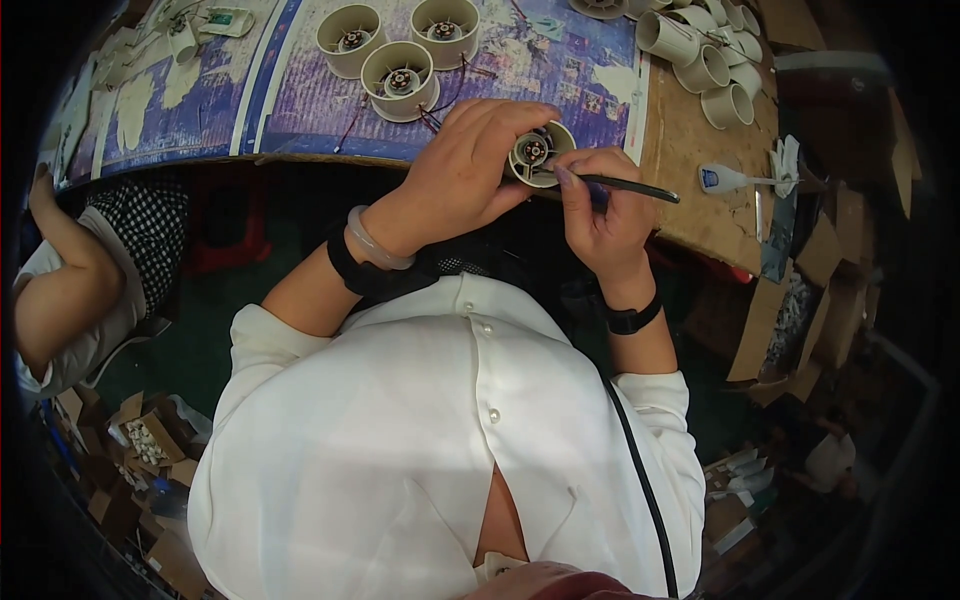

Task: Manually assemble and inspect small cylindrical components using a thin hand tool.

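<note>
A short, smooth cylindrical cup [541, 158] of off-white, plastic-looking material is held just over the near edge of the worktop [300, 115], its open mouth turned upward. Its outer wall is gripped by the curled fingers of the left hand [462, 168]. A slim, glossy black tool [632, 186] is pinched between the fingers of the right hand [608, 215], its tip directed at the cup's rim; whether contact is made there cannot be told. Inside the cup, a round dark hub with coppery spots is seated.

Three similar cups [400, 82] are stood close together farther back, each fitted with a like hub, and thin dark and reddish wires [462, 78] are trailed beside them. The worktop is covered by a scuffed purple-blue sheet, torn to pale patches, while brown board is exposed at the right. There, hollow off-white cylinders [700, 70] are heaped, and a pale bottle [722, 179] is laid down. Small rounded pale pieces [145, 441] are held in an open cardboard box [178, 428] at the lower left
</note>
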A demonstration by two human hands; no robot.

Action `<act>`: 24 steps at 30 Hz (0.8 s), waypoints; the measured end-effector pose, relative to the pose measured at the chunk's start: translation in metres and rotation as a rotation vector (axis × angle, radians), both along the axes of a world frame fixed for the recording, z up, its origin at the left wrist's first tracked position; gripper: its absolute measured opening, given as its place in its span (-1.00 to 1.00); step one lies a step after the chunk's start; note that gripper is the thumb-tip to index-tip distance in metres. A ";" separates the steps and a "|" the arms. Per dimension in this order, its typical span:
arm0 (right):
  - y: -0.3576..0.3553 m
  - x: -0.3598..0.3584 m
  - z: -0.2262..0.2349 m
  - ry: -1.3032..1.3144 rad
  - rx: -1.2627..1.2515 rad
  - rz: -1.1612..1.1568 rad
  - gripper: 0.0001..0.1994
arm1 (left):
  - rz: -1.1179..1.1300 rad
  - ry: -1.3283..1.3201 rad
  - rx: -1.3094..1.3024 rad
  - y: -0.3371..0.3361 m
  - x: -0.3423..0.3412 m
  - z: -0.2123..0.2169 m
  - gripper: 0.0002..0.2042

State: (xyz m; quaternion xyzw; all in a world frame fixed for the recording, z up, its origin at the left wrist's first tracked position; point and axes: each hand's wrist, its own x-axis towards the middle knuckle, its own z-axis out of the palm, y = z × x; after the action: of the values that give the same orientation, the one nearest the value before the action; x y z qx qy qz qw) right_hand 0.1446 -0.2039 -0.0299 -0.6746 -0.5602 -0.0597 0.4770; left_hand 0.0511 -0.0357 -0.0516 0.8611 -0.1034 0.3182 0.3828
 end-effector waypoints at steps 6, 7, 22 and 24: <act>-0.004 -0.004 -0.008 0.089 -0.002 -0.050 -0.83 | -0.007 0.023 0.014 -0.001 -0.001 0.000 -0.34; -0.004 -0.005 -0.009 0.116 0.018 -0.060 -0.83 | -0.008 0.022 0.015 -0.001 -0.001 0.000 -0.34; -0.007 -0.007 0.000 0.270 0.188 -0.118 -0.87 | 0.020 0.037 0.007 -0.005 0.000 0.003 -0.32; -0.009 -0.003 0.004 0.453 0.319 -0.129 -0.88 | 0.056 0.047 0.058 -0.007 0.000 0.012 -0.32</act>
State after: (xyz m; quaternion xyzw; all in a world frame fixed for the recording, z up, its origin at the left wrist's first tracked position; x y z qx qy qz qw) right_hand 0.1415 -0.2132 -0.0263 -0.6213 -0.3787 -0.0250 0.6855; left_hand 0.0508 -0.0431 -0.0397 0.8816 -0.0796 0.3055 0.3508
